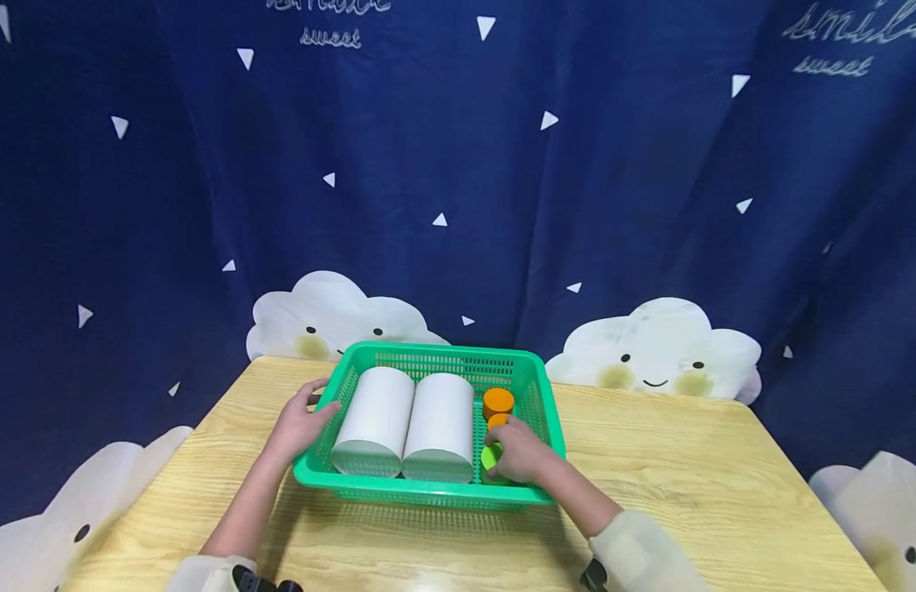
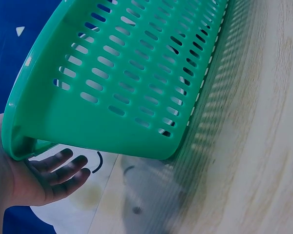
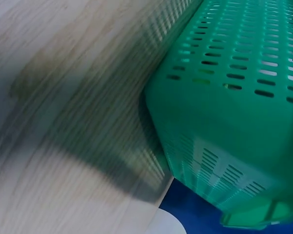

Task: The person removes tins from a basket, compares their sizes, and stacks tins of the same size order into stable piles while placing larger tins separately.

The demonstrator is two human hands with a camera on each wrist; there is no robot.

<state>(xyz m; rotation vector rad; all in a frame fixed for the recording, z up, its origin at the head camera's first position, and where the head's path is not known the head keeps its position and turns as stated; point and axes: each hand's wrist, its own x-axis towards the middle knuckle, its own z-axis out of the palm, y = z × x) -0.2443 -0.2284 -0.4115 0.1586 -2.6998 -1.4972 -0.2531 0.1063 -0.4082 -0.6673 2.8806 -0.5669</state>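
Beside two orange-lidded containers [image 1: 498, 400] in the green basket [image 1: 428, 487], the right hand [image 1: 525, 455] apparently pinched the partly hidden lime-green container [image 1: 491, 457], whose crowded lift could have tipped a neighbour, while the left hand's [image 1: 301, 425] fingers lay loosely extended at the rim.

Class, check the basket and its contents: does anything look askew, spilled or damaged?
Nothing stands out. The green basket is upright and no spill or breakage shows; inside, two white cylinders lie side by side, with two orange pieces and a lime-green piece lined up beside them.
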